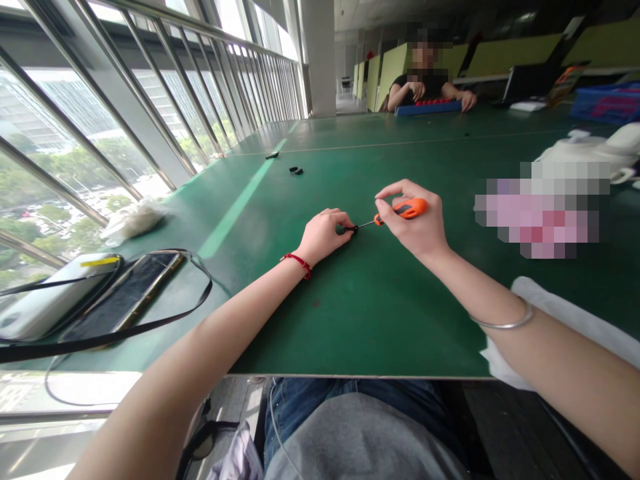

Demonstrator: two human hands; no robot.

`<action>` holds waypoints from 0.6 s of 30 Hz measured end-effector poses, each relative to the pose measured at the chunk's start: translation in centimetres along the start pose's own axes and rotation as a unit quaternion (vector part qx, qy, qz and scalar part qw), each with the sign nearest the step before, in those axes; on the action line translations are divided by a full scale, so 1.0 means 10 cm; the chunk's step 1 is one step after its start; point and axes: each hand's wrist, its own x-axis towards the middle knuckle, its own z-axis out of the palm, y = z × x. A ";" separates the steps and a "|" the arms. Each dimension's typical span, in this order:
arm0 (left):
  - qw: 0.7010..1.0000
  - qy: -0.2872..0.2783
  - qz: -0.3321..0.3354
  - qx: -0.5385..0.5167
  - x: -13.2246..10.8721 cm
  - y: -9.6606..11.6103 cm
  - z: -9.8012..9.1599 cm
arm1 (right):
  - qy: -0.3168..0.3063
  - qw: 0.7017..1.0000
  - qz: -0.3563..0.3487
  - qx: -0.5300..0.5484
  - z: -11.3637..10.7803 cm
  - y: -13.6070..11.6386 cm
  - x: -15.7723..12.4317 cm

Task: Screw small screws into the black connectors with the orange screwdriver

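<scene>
My right hand (420, 223) is closed around the orange and dark handle of a screwdriver (413, 209). Its thin metal shaft points left, and the tip meets a small black part (349, 229). Between the thumb and fingers of my left hand (324, 233), that black part is pinched low over the green table (320, 333). The part is too small and too covered by my fingers to name its kind. Farther off on the table lie small black pieces (296, 171) and another small black piece (272, 155).
A phone (127, 293) and a white device (55, 293) with a black strap lie at left, near a crumpled plastic bag (135, 219). White paper (550, 313) sits under my right forearm. Across the table, another person (400, 93) sits behind a blue tray (430, 108). A railing (200, 33) runs along the left.
</scene>
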 end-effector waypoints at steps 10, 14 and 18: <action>1.000 -0.006 -0.007 -0.006 0.00 0.02 -0.01 | 0.000 1.000 0.018 0.007 0.00 -0.03 0.00; 1.000 -0.006 -0.005 -0.007 0.00 0.01 -0.01 | 0.007 1.000 0.002 0.013 0.00 -0.04 0.00; 1.000 -0.005 -0.006 -0.009 0.00 0.01 -0.01 | -0.010 1.000 0.012 -0.009 0.00 -0.05 0.00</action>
